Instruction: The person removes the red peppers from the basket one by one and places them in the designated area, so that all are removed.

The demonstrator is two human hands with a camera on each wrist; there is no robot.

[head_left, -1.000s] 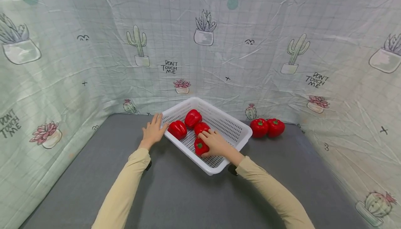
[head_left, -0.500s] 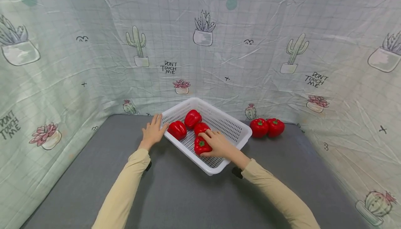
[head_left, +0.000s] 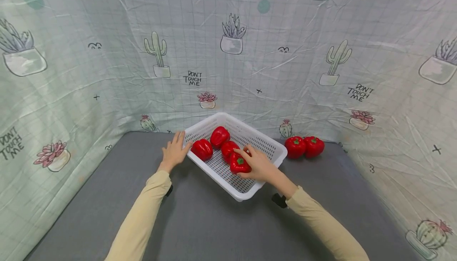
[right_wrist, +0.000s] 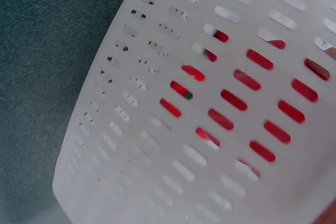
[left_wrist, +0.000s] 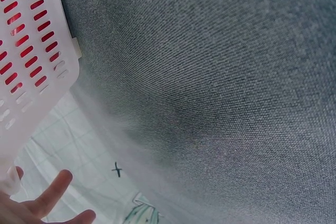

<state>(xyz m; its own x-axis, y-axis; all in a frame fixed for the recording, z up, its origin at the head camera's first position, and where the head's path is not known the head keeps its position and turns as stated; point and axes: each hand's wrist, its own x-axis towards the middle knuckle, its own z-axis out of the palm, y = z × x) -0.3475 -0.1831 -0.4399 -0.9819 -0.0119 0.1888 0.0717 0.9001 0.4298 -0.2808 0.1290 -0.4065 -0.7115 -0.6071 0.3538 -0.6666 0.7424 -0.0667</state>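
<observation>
My right hand [head_left: 260,166] reaches over the near right side of the white slotted basket [head_left: 260,143] and grips a red bell pepper [head_left: 238,167], its green stem facing up. Three more red bell peppers [head_left: 202,150] lie in the basket's left half, one of them right behind the gripped one. At the basket's left corner my left hand [head_left: 173,152] rests against the rim with its fingers extended. Fingers [left_wrist: 55,190] of that hand show by the basket's corner in the left wrist view. From the right wrist, the basket wall [right_wrist: 157,182] covers most of the gripped pepper.
Two red bell peppers [head_left: 295,147] sit side by side on the grey tabletop [head_left: 200,221], right of the basket. A patterned cloth [head_left: 228,74] with cactus drawings hangs behind and along both sides, close to the basket's far corner.
The right hand has moved to the right with the gripped bell pepper, whose stem has turned upward. The left hand and the basket have stayed in place.
</observation>
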